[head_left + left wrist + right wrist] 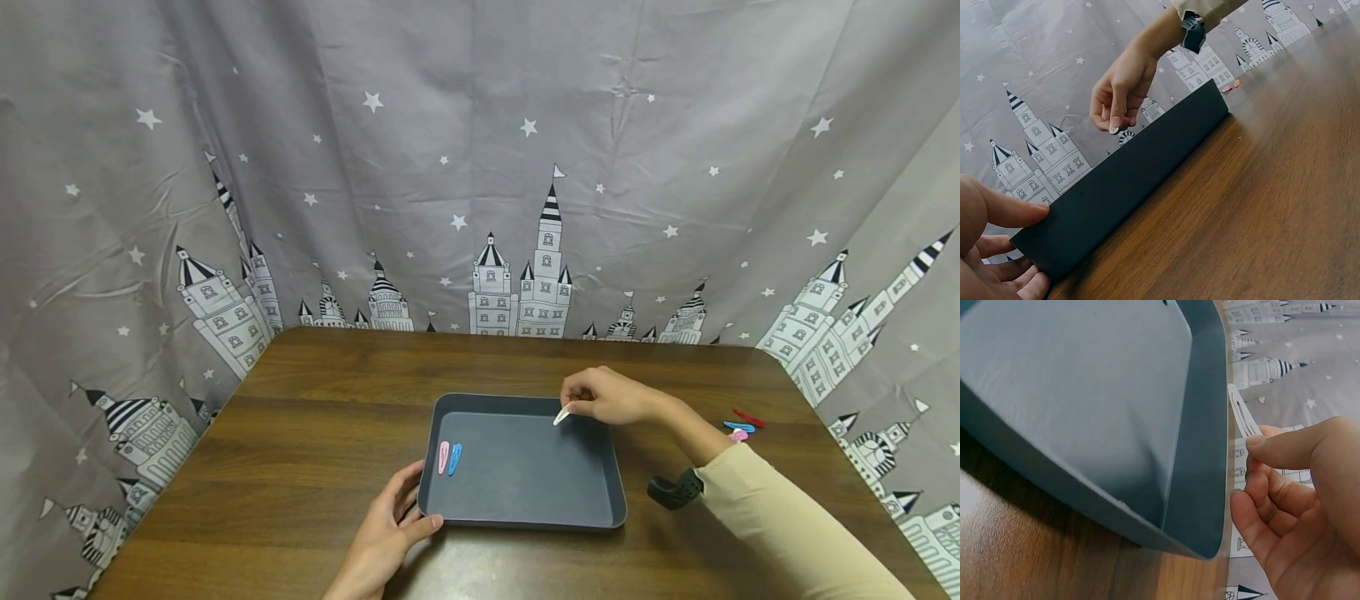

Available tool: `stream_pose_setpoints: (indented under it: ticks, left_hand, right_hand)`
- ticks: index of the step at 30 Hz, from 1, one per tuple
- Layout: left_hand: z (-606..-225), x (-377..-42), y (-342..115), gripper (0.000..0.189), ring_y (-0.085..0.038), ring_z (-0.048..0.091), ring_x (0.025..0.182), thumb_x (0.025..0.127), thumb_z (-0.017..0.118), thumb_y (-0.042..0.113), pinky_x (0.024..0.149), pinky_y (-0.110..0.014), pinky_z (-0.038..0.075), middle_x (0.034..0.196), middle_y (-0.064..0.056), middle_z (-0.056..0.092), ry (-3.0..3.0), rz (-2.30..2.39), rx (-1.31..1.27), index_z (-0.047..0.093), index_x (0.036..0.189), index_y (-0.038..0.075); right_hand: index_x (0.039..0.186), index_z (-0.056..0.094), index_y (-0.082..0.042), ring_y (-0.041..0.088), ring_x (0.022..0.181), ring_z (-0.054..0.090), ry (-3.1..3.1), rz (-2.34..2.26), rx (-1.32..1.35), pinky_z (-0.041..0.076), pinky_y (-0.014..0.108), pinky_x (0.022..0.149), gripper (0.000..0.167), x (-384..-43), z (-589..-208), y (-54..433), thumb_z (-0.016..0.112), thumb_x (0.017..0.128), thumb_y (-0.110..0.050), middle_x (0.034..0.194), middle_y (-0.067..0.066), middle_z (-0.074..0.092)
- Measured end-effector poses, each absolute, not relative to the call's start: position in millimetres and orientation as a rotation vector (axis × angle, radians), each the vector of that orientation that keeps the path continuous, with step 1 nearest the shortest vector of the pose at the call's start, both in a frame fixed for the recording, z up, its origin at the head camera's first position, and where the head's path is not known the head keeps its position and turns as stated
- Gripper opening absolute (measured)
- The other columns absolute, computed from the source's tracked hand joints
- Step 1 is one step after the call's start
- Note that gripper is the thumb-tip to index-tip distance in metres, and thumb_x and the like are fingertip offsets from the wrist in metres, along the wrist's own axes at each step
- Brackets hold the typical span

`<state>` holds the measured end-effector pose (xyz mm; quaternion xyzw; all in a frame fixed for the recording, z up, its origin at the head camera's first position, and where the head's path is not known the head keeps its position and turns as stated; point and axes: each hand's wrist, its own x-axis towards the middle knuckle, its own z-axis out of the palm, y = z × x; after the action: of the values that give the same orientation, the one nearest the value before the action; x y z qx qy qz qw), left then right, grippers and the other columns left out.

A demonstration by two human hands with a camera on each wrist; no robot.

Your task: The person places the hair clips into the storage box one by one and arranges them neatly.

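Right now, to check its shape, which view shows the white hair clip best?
The right wrist view: the white hair clip is largest, its openings clear, pinched in the right hand. The head view shows it small; the left wrist, only a sliver.

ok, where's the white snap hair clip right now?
In the head view, the white snap hair clip is pinched in the right hand, near the far rim of the gray tray, right of its middle.
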<state>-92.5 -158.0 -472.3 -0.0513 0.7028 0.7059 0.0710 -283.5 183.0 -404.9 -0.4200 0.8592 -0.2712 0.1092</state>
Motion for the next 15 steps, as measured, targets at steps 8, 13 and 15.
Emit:
stream_pose_setpoints:
  ticks: [8, 13, 15]
  left_hand:
    - [-472.6, -92.6, -157.3, 0.078, -0.048, 0.035, 0.144, 0.088, 0.073, -0.01, 0.111, -0.051, 0.044, 0.155, -0.032, 0.038, 2.113, 2.115, -0.164, 0.035, 0.156, -0.001]
    - [-472.4, -93.2, -157.8, 0.078, -0.048, 0.033, 0.145, 0.089, 0.073, -0.009, 0.113, -0.052, 0.041, 0.157, -0.032, 0.036, 2.109, 2.113, -0.153, 0.034, 0.156, -0.001]
    - [-472.4, -93.1, -158.0, 0.079, -0.048, 0.033, 0.145, 0.089, 0.073, -0.008, 0.113, -0.052, 0.041, 0.157, -0.032, 0.036, 2.104, 2.114, -0.153, 0.034, 0.157, 0.0]
  right_hand:
    - [0.089, 0.068, -0.013, 0.006, 0.064, 0.048, 2.509, -0.772, -1.252, 0.04, 0.024, 0.059, 0.012, -285.6, -407.2, 173.2, 0.068, 0.098, -0.005, 0.071, -0.013, 0.051]
    - [0.088, 0.068, -0.012, 0.006, 0.064, 0.047, 2.492, -0.766, -1.255, 0.039, 0.024, 0.059, 0.012, -286.3, -407.5, 166.2, 0.068, 0.098, -0.005, 0.071, -0.012, 0.05]
    - [0.088, 0.068, -0.013, 0.005, 0.064, 0.046, 2.491, -0.758, -1.257, 0.038, 0.023, 0.059, 0.013, -286.3, -407.6, 162.8, 0.068, 0.098, -0.005, 0.07, -0.013, 0.05]
